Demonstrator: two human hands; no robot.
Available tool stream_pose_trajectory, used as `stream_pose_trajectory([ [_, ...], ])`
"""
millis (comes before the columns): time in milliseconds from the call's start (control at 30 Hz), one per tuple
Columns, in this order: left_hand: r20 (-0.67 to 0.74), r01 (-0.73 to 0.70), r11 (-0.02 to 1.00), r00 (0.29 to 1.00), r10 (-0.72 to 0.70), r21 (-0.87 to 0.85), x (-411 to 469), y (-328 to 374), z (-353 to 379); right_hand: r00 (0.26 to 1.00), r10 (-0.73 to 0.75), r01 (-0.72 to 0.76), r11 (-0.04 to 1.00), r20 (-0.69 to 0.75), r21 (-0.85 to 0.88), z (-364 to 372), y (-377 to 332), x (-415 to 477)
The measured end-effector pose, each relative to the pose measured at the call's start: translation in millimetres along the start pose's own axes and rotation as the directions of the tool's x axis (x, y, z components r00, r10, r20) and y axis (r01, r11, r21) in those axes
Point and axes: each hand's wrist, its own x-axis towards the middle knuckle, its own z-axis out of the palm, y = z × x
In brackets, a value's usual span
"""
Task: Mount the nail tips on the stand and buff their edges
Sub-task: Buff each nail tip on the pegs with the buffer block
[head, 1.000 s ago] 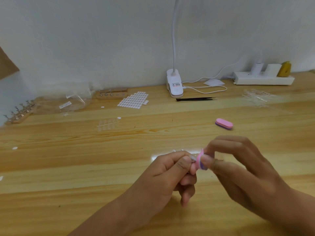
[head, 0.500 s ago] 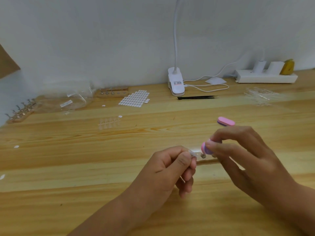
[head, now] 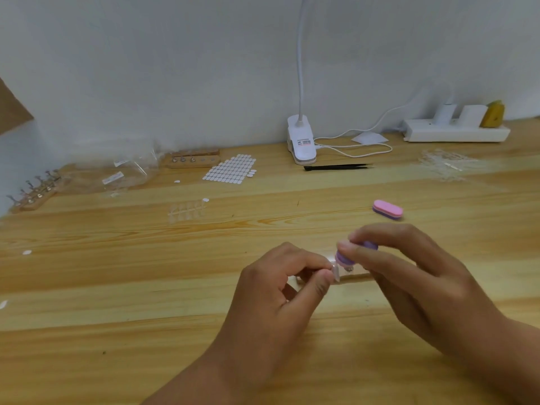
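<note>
Left hand (head: 280, 290): fingers closed, pinching a small clear nail tip (head: 336, 271) between thumb and forefinger.
Right hand (head: 409, 276): closed on a small pink-and-purple buffer block (head: 343, 258), its end touching the nail tip.
Change: half a second ago the block was apart from the tip; now they meet.
Nail tip axis: roughly 11 to 5 o'clock.
Stand: low wooden strip (head: 355, 276), mostly hidden behind both hands.
Clear plastic bags (head: 128, 173): at 10 o'clock, contents unclear.
Second pink buffer (head: 387, 209): flat on the wooden table (head: 117, 287), at 1 o'clock.
</note>
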Motion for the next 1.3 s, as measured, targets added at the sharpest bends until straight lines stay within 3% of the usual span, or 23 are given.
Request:
stream_pose_trajectory([
  [100,-0.025,0.002,1.000,1.000,-0.001,0.005,1,2,0,1.000,0.013,-0.012,0.999,-0.025,0.048,0,-3,-1],
  [233,-0.050,-0.010,1.000,0.999,0.009,-0.025,0,3,-2,0.993,-0.119,0.119,0.993,0.010,0.023,6,-11,0],
  [400,-0.056,0.046,0.999,0.997,-0.047,-0.024,1,-3,1,0.999,0.029,-0.029,1.000,-0.016,0.012,4,-5,1],
  [567,-0.070,-0.013,0.999,0.998,0.010,-0.041,1,-2,-3,0.996,-0.094,0.094,0.996,-0.012,-0.003,9,-13,0],
  [733,-0.079,0.016,1.000,0.997,-0.018,-0.026,1,-5,1,0.999,0.037,-0.037,0.999,-0.031,-0.021,4,-4,0],
  [900,-0.104,-0.012,0.999,0.994,0.007,-0.046,1,-6,1,0.998,-0.044,0.043,0.999,-0.036,-0.012,9,-15,1],
  [1067,-0.131,0.007,0.999,0.991,-0.013,-0.044,2,-6,1,0.996,0.065,-0.065,0.998,-0.056,0.002,4,-8,2],
  [1200,-0.157,-0.057,0.996,0.987,0.046,-0.070,2,-2,0,0.994,-0.051,0.054,0.998,-0.092,0.033,8,-16,1],
  [1300,-0.183,-0.088,0.994,0.980,0.076,-0.061,2,-1,1,0.993,-0.049,0.050,0.999,-0.108,0.008,7,-11,0],
])
